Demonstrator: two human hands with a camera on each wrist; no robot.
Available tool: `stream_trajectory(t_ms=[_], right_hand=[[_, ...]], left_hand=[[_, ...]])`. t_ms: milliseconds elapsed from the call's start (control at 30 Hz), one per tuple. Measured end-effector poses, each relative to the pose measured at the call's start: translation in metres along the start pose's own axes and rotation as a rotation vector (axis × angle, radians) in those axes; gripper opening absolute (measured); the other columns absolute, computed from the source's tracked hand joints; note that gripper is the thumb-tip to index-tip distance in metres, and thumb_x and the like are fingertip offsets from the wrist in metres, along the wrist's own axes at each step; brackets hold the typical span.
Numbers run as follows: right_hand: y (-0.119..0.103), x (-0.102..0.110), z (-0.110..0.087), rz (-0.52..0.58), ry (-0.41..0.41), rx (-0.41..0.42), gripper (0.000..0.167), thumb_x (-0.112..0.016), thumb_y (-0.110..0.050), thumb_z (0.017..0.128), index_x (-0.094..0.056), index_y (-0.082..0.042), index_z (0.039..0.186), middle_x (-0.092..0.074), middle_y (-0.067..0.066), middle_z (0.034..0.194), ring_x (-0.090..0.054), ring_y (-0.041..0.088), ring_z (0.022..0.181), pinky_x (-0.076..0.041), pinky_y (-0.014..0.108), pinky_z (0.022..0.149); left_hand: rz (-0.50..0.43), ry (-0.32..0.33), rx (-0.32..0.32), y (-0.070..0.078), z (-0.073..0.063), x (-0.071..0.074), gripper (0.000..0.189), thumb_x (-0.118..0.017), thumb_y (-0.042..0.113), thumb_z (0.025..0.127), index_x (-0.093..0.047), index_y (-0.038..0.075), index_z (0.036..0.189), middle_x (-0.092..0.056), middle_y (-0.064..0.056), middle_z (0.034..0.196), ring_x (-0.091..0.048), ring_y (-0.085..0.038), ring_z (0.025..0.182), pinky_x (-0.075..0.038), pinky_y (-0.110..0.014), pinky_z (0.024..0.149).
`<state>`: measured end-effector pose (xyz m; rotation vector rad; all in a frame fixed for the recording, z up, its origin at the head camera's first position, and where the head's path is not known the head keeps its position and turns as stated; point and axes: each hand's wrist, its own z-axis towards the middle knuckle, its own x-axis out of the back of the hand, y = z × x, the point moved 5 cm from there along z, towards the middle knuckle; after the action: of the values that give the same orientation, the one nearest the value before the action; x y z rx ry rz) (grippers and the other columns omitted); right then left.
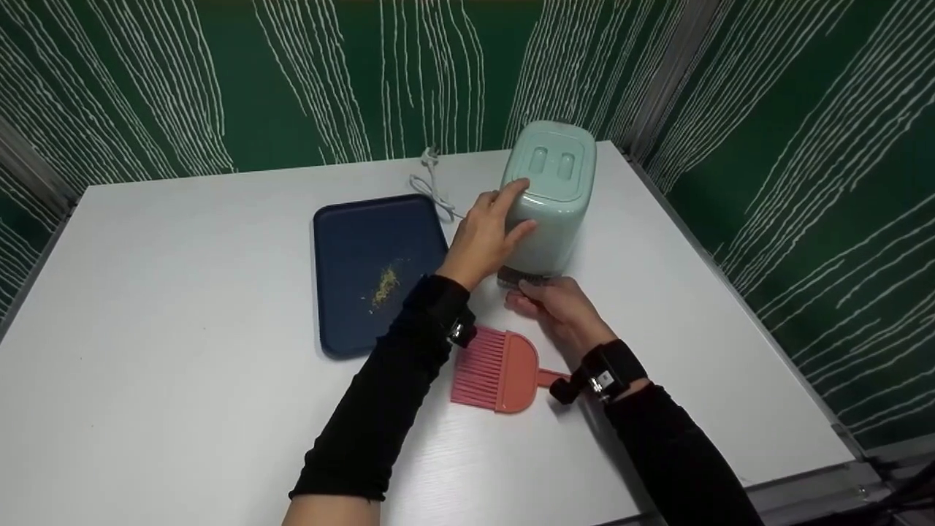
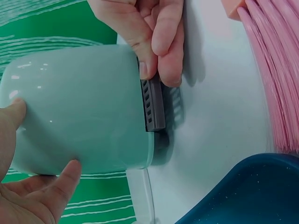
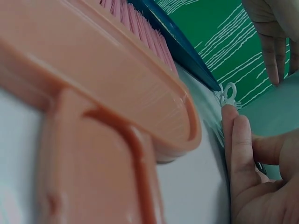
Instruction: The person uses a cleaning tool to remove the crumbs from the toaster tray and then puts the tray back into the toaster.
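A mint-green toaster (image 1: 548,226) stands at the back right of the white table, with two short recesses on its top face. My left hand (image 1: 486,234) rests on its near left side, fingers spread along the body and top edge. In the left wrist view, a dark grey slotted crumb tray (image 2: 154,105) sticks out at the toaster's bottom edge. The thumb and fingers of my right hand (image 1: 562,307) pinch one end of it. Closer to me lies an orange brush (image 1: 518,372) with pink bristles, its handle running under my right wrist.
Left of the toaster lies a dark blue tray (image 1: 350,241) with yellowish crumbs (image 1: 385,286) on it. A white power cord with a plug (image 1: 429,157) lies behind, running toward the toaster. Green walls with white streaks border the table at the back and right.
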<state>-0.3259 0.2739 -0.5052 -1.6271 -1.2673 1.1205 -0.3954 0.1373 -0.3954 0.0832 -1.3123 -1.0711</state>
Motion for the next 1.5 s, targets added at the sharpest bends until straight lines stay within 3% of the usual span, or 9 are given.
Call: stream_trajectory(t_ms=[200, 467, 767, 1000, 1300, 1500], right_hand=[[-0.0002, -0.0007, -0.0011, 0.037, 0.014, -0.002, 0.019, -0.053, 0.000, 0.109, -0.066, 0.014, 0.112, -0.068, 0.003, 0.071, -0.064, 0.011, 0.067, -0.056, 0.023, 0.070], [0.0017, -0.0011, 0.0007, 0.088, 0.026, -0.014, 0.024, -0.055, 0.000, 0.110, -0.063, 0.017, 0.124, -0.070, 0.004, 0.072, -0.067, 0.012, 0.067, -0.058, 0.024, 0.070], [0.0002, 0.0011, 0.0015, -0.006, 0.056, -0.074, 0.028, -0.056, -0.002, 0.109, -0.060, 0.014, 0.131, -0.075, 0.004, 0.077, -0.072, 0.009, 0.069, -0.059, 0.019, 0.067], [0.0013, 0.0005, 0.0003, -0.047, 0.069, -0.045, 0.024, -0.055, -0.007, 0.111, -0.070, 0.012, 0.113, -0.075, 0.002, 0.074, -0.072, 0.008, 0.070, -0.059, 0.019, 0.069], [0.0018, 0.0029, 0.0010, 0.004, 0.093, -0.045, 0.034, -0.054, -0.008, 0.112, -0.064, 0.018, 0.131, -0.077, 0.004, 0.078, -0.076, 0.009, 0.072, -0.062, 0.020, 0.072], [0.0006, 0.0015, 0.0029, 0.016, 0.111, -0.031, 0.032, -0.054, -0.008, 0.112, -0.064, 0.018, 0.128, -0.076, 0.005, 0.076, -0.074, 0.009, 0.069, -0.061, 0.020, 0.070]], left_hand=[[0.000, -0.007, -0.004, 0.0007, 0.0017, 0.0000, 0.064, -0.066, 0.039, 0.108, -0.041, 0.025, 0.165, -0.056, -0.021, 0.152, -0.060, -0.034, 0.140, -0.051, -0.048, 0.115], [-0.006, -0.004, -0.006, 0.0004, 0.0018, 0.0000, 0.063, -0.065, 0.039, 0.108, -0.041, 0.025, 0.165, -0.056, -0.022, 0.151, -0.060, -0.035, 0.139, -0.051, -0.048, 0.115], [-0.001, -0.006, 0.000, 0.0008, 0.0001, -0.0004, 0.062, -0.064, 0.040, 0.109, -0.040, 0.026, 0.165, -0.056, -0.021, 0.151, -0.061, -0.034, 0.139, -0.052, -0.047, 0.114], [0.003, -0.003, -0.003, 0.0003, 0.0009, 0.0004, 0.062, -0.064, 0.040, 0.109, -0.040, 0.026, 0.164, -0.057, -0.021, 0.149, -0.062, -0.033, 0.137, -0.053, -0.047, 0.112], [0.004, -0.007, -0.013, 0.0008, 0.0005, 0.0007, 0.061, -0.064, 0.038, 0.109, -0.042, 0.025, 0.163, -0.058, -0.022, 0.148, -0.064, -0.035, 0.135, -0.054, -0.048, 0.110], [0.003, -0.004, -0.016, 0.0014, 0.0007, 0.0019, 0.061, -0.064, 0.039, 0.109, -0.041, 0.025, 0.164, -0.058, -0.022, 0.147, -0.065, -0.035, 0.133, -0.054, -0.048, 0.110]])
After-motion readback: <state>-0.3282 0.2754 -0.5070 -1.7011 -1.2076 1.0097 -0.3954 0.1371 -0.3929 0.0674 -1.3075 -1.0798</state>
